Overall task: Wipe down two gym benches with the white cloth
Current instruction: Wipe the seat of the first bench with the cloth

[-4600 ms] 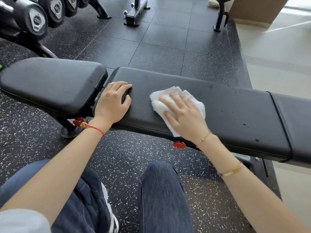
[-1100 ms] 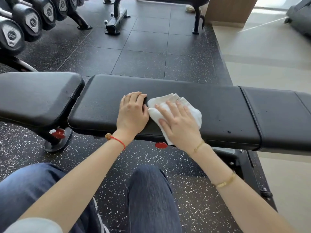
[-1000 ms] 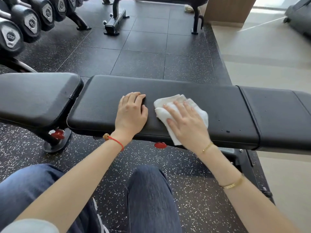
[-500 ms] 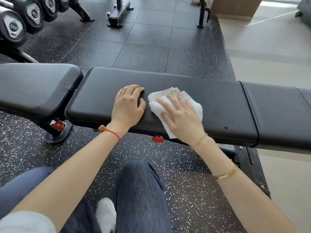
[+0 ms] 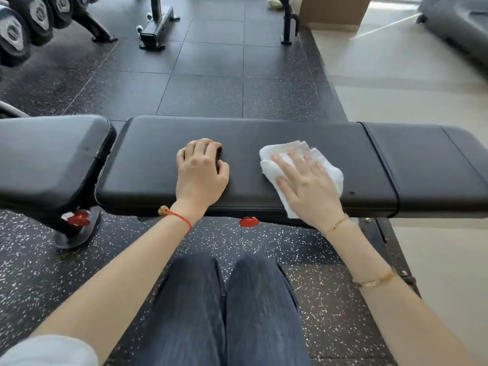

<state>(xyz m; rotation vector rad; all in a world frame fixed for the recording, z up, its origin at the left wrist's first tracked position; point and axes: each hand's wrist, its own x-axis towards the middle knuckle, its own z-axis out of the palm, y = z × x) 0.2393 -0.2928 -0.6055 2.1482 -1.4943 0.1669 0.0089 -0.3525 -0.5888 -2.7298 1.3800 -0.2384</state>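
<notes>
Black speckled rubber flooring (image 5: 206, 96) spreads beneath a black padded bench (image 5: 148, 165), which runs from left to right across the view. On the long middle pad the right hand (image 5: 307, 187) lies flat with its fingers straight and spread, pressing down on the white cloth (image 5: 277, 154). This crumpled cloth sits toward the right end of that pad and reaches from the middle of its width to the near edge, where a corner hangs over. Apart from it, the left hand (image 5: 200, 175) rests palm down at the middle of the same pad, its fingers curled loosely and holding nothing. A red string bracelet (image 5: 182, 220) circles the left wrist at the near edge. Below that edge a red knob (image 5: 248, 222) sticks out between the two arms. Dumbbells (image 5: 15, 35) stand racked beyond the bench's far left corner.
</notes>
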